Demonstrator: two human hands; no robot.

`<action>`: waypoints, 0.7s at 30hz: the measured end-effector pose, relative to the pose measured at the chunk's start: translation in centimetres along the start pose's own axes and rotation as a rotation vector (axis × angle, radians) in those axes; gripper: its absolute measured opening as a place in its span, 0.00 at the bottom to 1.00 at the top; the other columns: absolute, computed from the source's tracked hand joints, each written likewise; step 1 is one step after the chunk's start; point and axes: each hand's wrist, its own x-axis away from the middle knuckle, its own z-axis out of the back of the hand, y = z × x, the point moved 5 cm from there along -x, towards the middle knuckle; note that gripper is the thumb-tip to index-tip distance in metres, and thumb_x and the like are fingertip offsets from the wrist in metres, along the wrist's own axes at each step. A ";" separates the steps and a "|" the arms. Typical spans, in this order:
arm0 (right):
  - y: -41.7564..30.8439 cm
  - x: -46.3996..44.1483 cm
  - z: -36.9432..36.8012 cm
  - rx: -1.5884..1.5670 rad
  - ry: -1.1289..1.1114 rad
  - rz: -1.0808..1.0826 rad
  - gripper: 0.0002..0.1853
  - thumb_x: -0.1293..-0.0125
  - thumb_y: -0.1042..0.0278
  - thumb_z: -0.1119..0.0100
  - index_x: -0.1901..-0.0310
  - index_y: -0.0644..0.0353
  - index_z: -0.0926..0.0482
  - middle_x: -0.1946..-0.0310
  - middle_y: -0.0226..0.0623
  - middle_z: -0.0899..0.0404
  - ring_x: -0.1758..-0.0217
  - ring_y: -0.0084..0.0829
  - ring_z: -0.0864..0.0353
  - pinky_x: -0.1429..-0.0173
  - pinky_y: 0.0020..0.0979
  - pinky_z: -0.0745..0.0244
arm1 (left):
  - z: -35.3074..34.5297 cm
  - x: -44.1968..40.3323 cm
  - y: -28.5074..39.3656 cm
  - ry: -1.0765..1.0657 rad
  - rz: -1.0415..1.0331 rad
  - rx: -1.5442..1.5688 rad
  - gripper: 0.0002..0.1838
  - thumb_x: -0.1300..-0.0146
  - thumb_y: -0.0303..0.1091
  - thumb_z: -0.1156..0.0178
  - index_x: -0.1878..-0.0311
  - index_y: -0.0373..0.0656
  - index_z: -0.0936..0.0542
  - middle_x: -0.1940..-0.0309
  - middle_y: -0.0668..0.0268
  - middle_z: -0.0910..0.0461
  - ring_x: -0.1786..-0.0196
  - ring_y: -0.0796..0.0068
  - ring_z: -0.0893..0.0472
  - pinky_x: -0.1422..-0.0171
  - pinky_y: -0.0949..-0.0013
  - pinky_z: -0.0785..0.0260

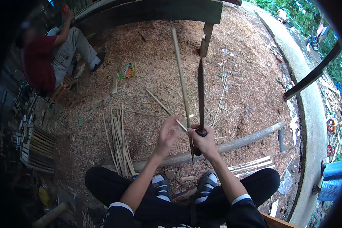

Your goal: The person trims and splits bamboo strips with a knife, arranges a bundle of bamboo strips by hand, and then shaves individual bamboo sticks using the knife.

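Note:
My right hand is closed around the dark handle of a long knife, its blade pointing away from me. A thin bamboo strip runs to the fingers of that hand; I cannot tell whether they pinch it. Just left of it, my left hand has its fingers apart and slightly blurred, near the strip's close end. A long slender pole passes beside the knife, its lower part partly behind my right hand. Several split strips lie in a bundle to the left.
A log lies across the ground before my feet, with pale strips at its right. Wood shavings cover the floor. A heavy wooden beam stands ahead. At left sits a person beside a crate. A concrete edge runs along the right.

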 end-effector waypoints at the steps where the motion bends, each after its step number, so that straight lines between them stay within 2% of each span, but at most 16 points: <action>1: 1.2 0.0 -0.2 -0.002 -0.003 -0.003 0.13 0.34 0.65 0.31 0.58 0.68 0.17 0.80 0.21 0.26 0.78 0.13 0.30 0.75 0.21 0.38 | 0.7 -0.8 1.9 0.122 0.000 0.127 0.28 0.29 0.44 0.41 0.31 0.41 0.29 0.39 0.58 0.22 0.45 0.66 0.19 0.34 0.62 0.30; 5: 5.4 0.3 -2.0 0.165 -0.108 0.049 0.14 0.36 0.63 0.29 0.57 0.66 0.15 0.80 0.18 0.30 0.75 0.12 0.34 0.72 0.22 0.40 | 3.4 -3.1 3.4 0.120 0.105 0.324 0.27 0.25 0.42 0.46 0.27 0.41 0.33 0.41 0.57 0.20 0.45 0.66 0.18 0.33 0.59 0.27; 7: 6.1 0.3 -2.7 0.284 -0.141 0.149 0.14 0.37 0.62 0.29 0.56 0.64 0.14 0.80 0.18 0.30 0.75 0.12 0.35 0.72 0.23 0.41 | 4.2 -3.5 5.6 0.010 -0.024 0.205 0.25 0.22 0.40 0.49 0.28 0.41 0.33 0.47 0.56 0.17 0.48 0.67 0.16 0.40 0.60 0.23; 8: 7.0 0.5 -2.6 0.257 -0.142 0.061 0.14 0.36 0.62 0.29 0.55 0.64 0.14 0.82 0.18 0.32 0.76 0.12 0.36 0.72 0.23 0.42 | 4.2 -3.4 6.8 -0.006 -0.121 0.226 0.20 0.22 0.37 0.49 0.32 0.40 0.28 0.54 0.56 0.15 0.52 0.69 0.14 0.45 0.62 0.20; 9: 6.7 0.5 -2.5 0.259 -0.139 0.062 0.14 0.36 0.62 0.29 0.55 0.64 0.14 0.82 0.18 0.32 0.76 0.12 0.36 0.72 0.23 0.42 | 4.2 -3.3 7.4 -0.008 -0.122 0.229 0.20 0.22 0.37 0.49 0.32 0.40 0.28 0.54 0.56 0.15 0.52 0.69 0.14 0.45 0.62 0.20; 11: 6.4 0.4 -2.2 0.241 -0.126 -0.021 0.15 0.36 0.62 0.30 0.54 0.65 0.14 0.83 0.18 0.33 0.77 0.12 0.38 0.74 0.24 0.44 | 4.3 -2.8 8.2 0.025 -0.134 0.233 0.15 0.25 0.33 0.44 0.40 0.37 0.23 0.54 0.59 0.15 0.52 0.71 0.15 0.46 0.68 0.20; 12: 6.3 0.1 -1.9 0.241 -0.122 -0.020 0.15 0.36 0.62 0.30 0.54 0.65 0.14 0.83 0.18 0.33 0.77 0.12 0.38 0.74 0.24 0.44 | 4.0 -2.5 8.3 0.020 -0.134 0.235 0.15 0.25 0.33 0.44 0.40 0.37 0.23 0.54 0.59 0.15 0.52 0.71 0.15 0.46 0.68 0.20; 14: 6.3 -0.3 -1.2 0.220 -0.075 -0.034 0.17 0.35 0.62 0.31 0.50 0.66 0.16 0.83 0.18 0.33 0.80 0.12 0.39 0.76 0.23 0.47 | 3.3 -1.9 8.5 0.007 -0.180 0.038 0.12 0.26 0.30 0.43 0.44 0.36 0.23 0.57 0.60 0.14 0.53 0.70 0.14 0.48 0.67 0.20; 18: 5.3 0.0 -0.4 0.140 0.018 -0.092 0.20 0.33 0.63 0.34 0.43 0.65 0.20 0.84 0.20 0.31 0.83 0.13 0.37 0.78 0.23 0.46 | 3.7 -2.0 7.9 0.068 -0.224 -0.091 0.10 0.27 0.29 0.42 0.48 0.35 0.21 0.59 0.60 0.14 0.55 0.71 0.14 0.52 0.68 0.20; 20: 5.3 0.1 -0.1 0.089 0.032 -0.140 0.19 0.32 0.63 0.35 0.44 0.65 0.19 0.84 0.20 0.31 0.84 0.14 0.36 0.79 0.24 0.45 | 4.2 -2.3 7.3 0.104 -0.313 -0.363 0.08 0.27 0.29 0.42 0.51 0.36 0.19 0.62 0.61 0.14 0.58 0.72 0.13 0.58 0.68 0.22; 21: 5.3 0.2 0.2 0.038 0.052 -0.187 0.18 0.32 0.64 0.35 0.45 0.64 0.19 0.85 0.21 0.31 0.85 0.14 0.36 0.79 0.25 0.44 | 4.1 -2.5 6.5 0.110 -0.311 -0.361 0.08 0.27 0.29 0.42 0.51 0.36 0.19 0.62 0.61 0.14 0.58 0.72 0.13 0.58 0.68 0.22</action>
